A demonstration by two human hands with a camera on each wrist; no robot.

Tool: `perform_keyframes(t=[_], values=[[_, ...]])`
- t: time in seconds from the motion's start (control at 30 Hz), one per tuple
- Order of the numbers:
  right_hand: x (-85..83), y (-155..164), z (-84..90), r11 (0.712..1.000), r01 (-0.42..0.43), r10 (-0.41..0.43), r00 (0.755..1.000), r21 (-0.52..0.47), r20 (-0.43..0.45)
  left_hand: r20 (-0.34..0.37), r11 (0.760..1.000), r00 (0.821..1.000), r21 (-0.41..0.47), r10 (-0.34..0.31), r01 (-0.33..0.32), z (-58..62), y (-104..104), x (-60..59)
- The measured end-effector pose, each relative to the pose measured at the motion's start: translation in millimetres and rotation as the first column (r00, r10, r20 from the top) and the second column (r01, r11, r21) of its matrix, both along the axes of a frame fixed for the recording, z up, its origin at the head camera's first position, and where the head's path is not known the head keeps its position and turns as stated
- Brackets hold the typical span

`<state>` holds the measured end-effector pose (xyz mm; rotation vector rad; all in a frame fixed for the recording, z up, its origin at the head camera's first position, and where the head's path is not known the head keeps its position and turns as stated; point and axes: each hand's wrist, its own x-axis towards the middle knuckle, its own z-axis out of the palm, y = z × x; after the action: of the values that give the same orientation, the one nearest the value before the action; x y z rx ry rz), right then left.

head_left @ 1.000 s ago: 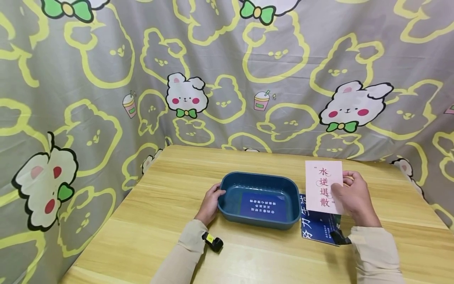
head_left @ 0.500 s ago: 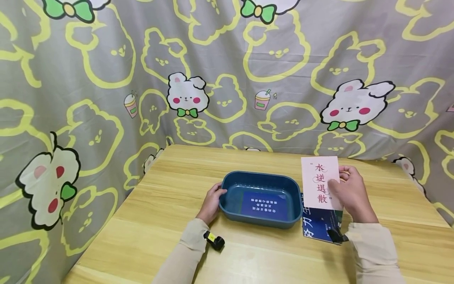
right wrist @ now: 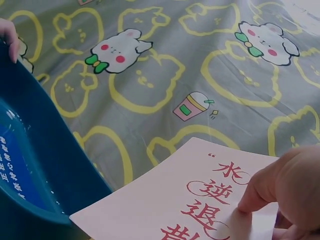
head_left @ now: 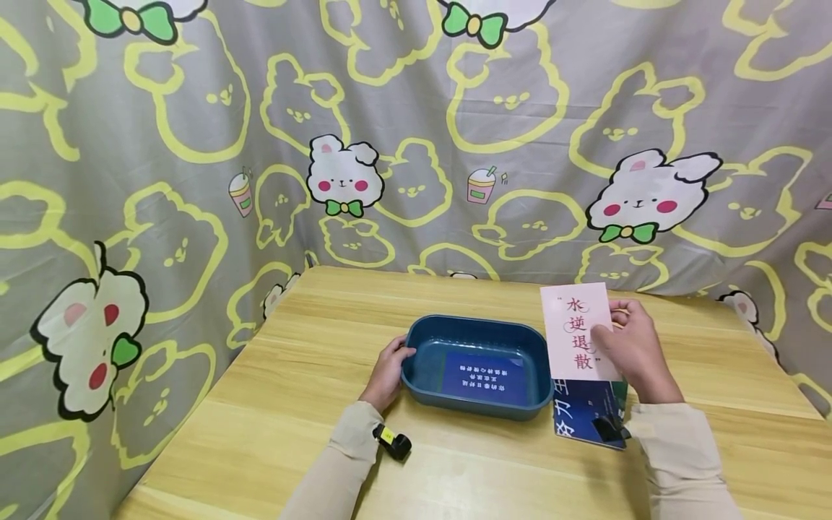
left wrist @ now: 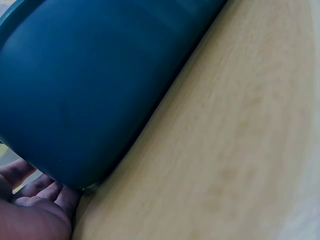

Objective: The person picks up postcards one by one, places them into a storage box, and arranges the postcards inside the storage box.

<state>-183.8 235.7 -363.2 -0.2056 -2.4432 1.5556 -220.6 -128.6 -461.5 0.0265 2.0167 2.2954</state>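
A dark blue plastic tub [head_left: 429,386] stands in the middle of the wooden table [head_left: 312,375], with a blue printed card [head_left: 484,375] lying flat inside it. My left hand [head_left: 388,370] holds the tub's left end; its fingers [left wrist: 35,192] lie against the tub wall [left wrist: 100,85]. My right hand [head_left: 633,350] pinches a pale pink card [head_left: 575,334] with red characters and holds it upright just right of the tub. The pink card [right wrist: 180,215] shows under my thumb [right wrist: 270,187], close to the tub rim [right wrist: 30,110].
A dark blue booklet [head_left: 588,415] with white characters lies on the table under my right hand. A grey curtain [head_left: 416,144] printed with rabbits hangs behind and to the left of the table. Each wrist carries a small black camera [head_left: 390,442].
My right hand has carried the pink card a little to the left, toward the tub. The left hand has stayed on the tub's end.
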Motion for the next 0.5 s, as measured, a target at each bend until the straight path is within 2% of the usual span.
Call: perform_keyframes(t=[0.5], values=[[-5.1,-12,1.6,0.999,-0.030,0.029,0.999,0.025,0.013,-0.014,1.000,1.000,-0.005,0.000,-0.001,-2.8,-1,-1.5]])
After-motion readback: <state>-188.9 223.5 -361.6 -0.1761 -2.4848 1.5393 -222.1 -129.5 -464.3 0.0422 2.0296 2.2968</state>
